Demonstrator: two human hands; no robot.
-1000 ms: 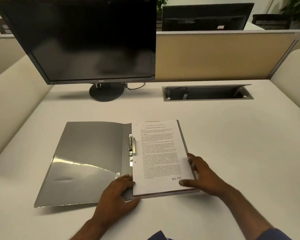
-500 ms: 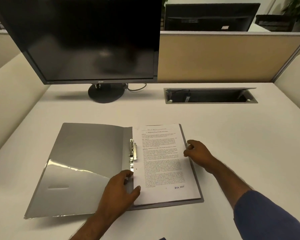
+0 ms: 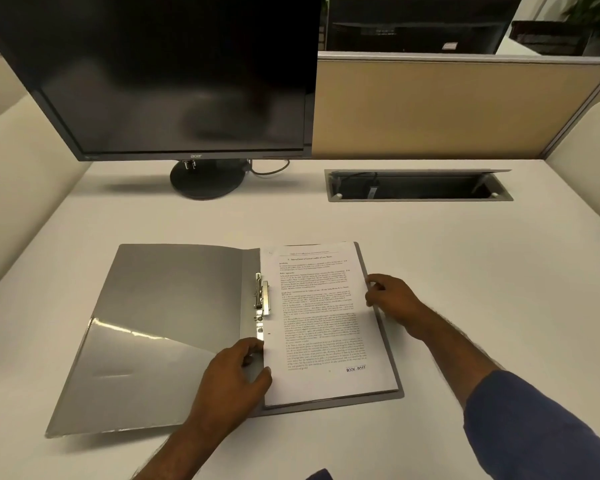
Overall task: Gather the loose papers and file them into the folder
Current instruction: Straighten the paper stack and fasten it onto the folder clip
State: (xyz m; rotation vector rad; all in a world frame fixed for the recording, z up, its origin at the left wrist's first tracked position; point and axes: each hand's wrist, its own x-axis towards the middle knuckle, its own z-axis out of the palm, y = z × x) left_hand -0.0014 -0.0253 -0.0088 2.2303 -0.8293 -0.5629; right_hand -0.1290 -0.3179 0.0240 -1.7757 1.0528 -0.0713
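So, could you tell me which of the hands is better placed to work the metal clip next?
Left, probably: the left hand rests at the folder's spine, just below the metal clip, while the right hand holds the papers' far edge.

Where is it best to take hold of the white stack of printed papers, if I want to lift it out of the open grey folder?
Probably at the right long edge of the white stack of printed papers, coming from the right. The metal clip flanks its left edge, while the right edge lies free, where the right hand already is.
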